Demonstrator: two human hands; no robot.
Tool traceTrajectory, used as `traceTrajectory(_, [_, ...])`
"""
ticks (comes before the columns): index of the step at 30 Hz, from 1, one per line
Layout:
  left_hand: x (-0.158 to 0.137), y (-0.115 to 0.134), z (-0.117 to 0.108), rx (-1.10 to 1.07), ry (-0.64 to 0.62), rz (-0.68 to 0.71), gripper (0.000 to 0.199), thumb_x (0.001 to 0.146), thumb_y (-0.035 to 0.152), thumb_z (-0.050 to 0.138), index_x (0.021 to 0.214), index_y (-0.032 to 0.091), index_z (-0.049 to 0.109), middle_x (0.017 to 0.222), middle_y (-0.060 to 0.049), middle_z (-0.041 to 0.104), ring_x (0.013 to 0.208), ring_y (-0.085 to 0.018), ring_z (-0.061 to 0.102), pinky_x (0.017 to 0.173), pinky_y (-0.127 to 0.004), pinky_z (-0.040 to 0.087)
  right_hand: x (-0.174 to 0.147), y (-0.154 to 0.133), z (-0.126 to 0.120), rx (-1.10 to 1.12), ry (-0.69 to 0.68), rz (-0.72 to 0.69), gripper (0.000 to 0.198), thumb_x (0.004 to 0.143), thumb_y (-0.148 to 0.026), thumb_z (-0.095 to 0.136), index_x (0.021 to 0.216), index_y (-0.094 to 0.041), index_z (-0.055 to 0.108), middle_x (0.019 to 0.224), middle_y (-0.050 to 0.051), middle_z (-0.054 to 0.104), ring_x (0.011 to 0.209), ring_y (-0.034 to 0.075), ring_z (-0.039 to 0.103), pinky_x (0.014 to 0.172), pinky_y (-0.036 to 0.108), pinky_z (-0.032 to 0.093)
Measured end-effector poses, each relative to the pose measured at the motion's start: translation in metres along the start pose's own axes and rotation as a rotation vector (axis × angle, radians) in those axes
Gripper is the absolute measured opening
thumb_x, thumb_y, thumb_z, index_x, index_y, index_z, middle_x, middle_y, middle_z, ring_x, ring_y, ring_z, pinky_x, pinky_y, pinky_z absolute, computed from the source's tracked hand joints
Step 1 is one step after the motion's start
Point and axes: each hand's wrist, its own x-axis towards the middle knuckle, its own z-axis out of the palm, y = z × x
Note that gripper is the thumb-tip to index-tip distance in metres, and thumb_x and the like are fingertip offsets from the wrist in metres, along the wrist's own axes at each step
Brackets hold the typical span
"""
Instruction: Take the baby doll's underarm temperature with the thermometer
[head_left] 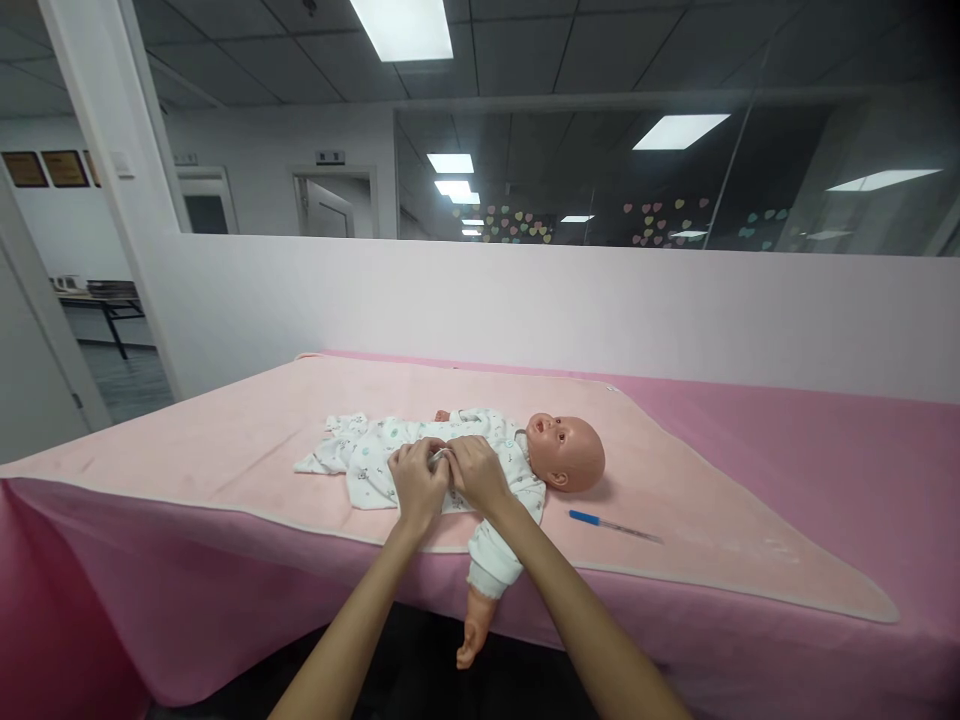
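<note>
A baby doll (566, 452) lies on its back, its head to the right, dressed in a white patterned romper (375, 447). Over its middle, my left hand (420, 482) pinches the romper's cloth. Close beside it, my right hand (478, 472) has its fingers closed on the same cloth, and the fingertips of both hands nearly meet. A small raised fold shows between them; whether a fastener is there I cannot make out. The doll's near arm (477, 622) hangs over the table's front edge, while its far hand shows behind the romper.
A blue-capped pen-like stick (615, 526) lies right of the doll. A peach mat (247, 410) covers much of the table, over a pink cloth (862, 460). Behind stands a low white wall (525, 300) with glass above it.
</note>
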Motion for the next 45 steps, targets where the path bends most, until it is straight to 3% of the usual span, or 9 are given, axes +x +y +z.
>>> traceTrajectory(17, [0.002, -0.005, 0.0, -0.146, 0.011, -0.066, 0.014, 0.069, 0.015, 0.046, 0.074, 0.021, 0.058, 0.071, 0.0, 0.063, 0.075, -0.018, 0.057, 0.082, -0.035, 0.037, 0.0, -0.001, -0.004, 0.008, 0.0, 0.024, 0.016, 0.085, -0.017, 0.038, 0.075, -0.018, 0.05, 0.071, 0.004, 0.054, 0.071, 0.017, 0.048, 0.07, 0.03, 0.035])
traceTrajectory(26, [0.002, -0.007, -0.004, -0.236, -0.026, -0.05, 0.022, 0.065, 0.012, 0.04, 0.073, 0.023, 0.058, 0.07, 0.002, 0.065, 0.077, -0.018, 0.056, 0.081, -0.034, 0.036, -0.002, -0.003, -0.011, 0.113, 0.038, 0.029, 0.007, 0.074, -0.014, 0.044, 0.069, -0.018, 0.048, 0.071, 0.003, 0.053, 0.071, 0.016, 0.046, 0.071, 0.03, 0.036])
traceTrajectory(37, [-0.001, -0.004, 0.001, -0.031, -0.094, -0.009, 0.018, 0.067, 0.016, 0.045, 0.076, 0.025, 0.058, 0.074, 0.001, 0.063, 0.079, -0.021, 0.051, 0.082, -0.038, 0.029, -0.002, -0.001, -0.008, 0.13, 0.022, 0.052, 0.009, 0.067, -0.01, 0.044, 0.067, -0.018, 0.048, 0.069, 0.003, 0.052, 0.071, 0.016, 0.044, 0.072, 0.03, 0.036])
traceTrajectory(45, [-0.003, -0.012, -0.005, -0.015, -0.24, 0.055, 0.032, 0.065, 0.014, 0.046, 0.092, 0.027, 0.055, 0.087, 0.002, 0.063, 0.089, -0.021, 0.049, 0.084, -0.037, 0.028, -0.003, 0.0, -0.006, 0.154, 0.017, 0.079, 0.01, 0.066, -0.01, 0.044, 0.063, -0.019, 0.046, 0.066, 0.002, 0.051, 0.068, 0.016, 0.044, 0.07, 0.029, 0.036])
